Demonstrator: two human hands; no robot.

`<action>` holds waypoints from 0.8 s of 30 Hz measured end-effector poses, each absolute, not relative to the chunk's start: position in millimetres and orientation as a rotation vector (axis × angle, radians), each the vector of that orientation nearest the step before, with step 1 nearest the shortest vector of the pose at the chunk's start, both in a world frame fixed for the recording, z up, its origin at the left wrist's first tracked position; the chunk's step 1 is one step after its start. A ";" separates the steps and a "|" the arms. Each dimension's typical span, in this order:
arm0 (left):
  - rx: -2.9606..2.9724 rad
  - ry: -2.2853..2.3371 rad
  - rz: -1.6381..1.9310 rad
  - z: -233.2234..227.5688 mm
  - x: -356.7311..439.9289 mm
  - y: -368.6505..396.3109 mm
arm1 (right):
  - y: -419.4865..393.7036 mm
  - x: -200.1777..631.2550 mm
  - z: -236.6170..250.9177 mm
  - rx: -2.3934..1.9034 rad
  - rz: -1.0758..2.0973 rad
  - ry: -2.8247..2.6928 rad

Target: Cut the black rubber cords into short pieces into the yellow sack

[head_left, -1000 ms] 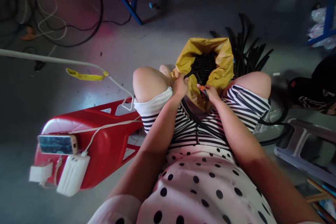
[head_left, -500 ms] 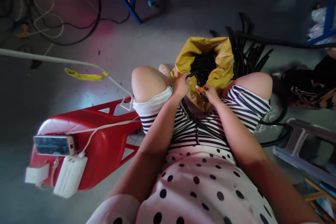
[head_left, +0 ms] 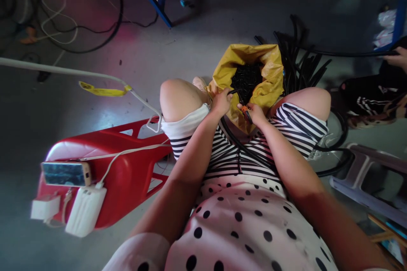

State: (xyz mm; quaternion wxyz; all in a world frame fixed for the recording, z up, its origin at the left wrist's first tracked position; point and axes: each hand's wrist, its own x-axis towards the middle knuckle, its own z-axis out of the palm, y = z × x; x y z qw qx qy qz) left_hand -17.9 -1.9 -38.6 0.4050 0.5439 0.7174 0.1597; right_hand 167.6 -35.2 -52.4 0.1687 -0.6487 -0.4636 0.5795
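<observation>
Over my lap, my left hand [head_left: 221, 102] is closed on a black cable [head_left: 233, 92], its end pointing right over the rim of a yellow bag [head_left: 222, 65]. The rest of the cable runs beneath that hand and across my striped shorts to the right. Closed in my right hand [head_left: 257, 115] are small orange-and-black cutters [head_left: 244, 111], their tip toward the bag opening, near the cable's end. Whether the jaws touch the cable is too small to tell. Many short black pieces [head_left: 246, 80] lie inside the bag, which stands between my knees.
Long black cable lengths [head_left: 299, 67] lie on the floor behind the bag. A red stool [head_left: 127, 178] at left carries a phone [head_left: 65, 174] and a white power bank [head_left: 85, 211]. A grey stool [head_left: 365, 169] stands right. Another person's hand [head_left: 399, 58] holds a black cable at far right.
At far right, another person's hand has come into view on the long black cable, which has shifted. My own hands have hardly moved.
</observation>
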 end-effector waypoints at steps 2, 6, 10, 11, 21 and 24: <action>1.363 1.810 0.413 -38.9 -16.9 -1.5 | -35.6 167.0 -49.9 -1.881 1.702 -1.276; 1.382 1.818 0.411 -36.9 -15.2 -1.6 | -37.0 166.2 -45.9 -1.884 1.697 -1.264; 1.411 1.815 0.325 -30.5 -16.0 -1.9 | -37.6 167.6 -47.4 -1.894 1.658 -1.295; 1.435 1.795 0.296 -28.9 -16.5 -2.3 | -37.2 168.3 -48.4 -1.894 1.666 -1.297; 1.518 1.714 0.277 -36.3 -18.2 -6.5 | -32.6 170.5 -52.4 -1.955 1.567 -1.462; 1.465 1.747 0.322 -42.1 -16.8 -6.2 | -31.9 168.6 -54.5 -1.956 1.535 -1.451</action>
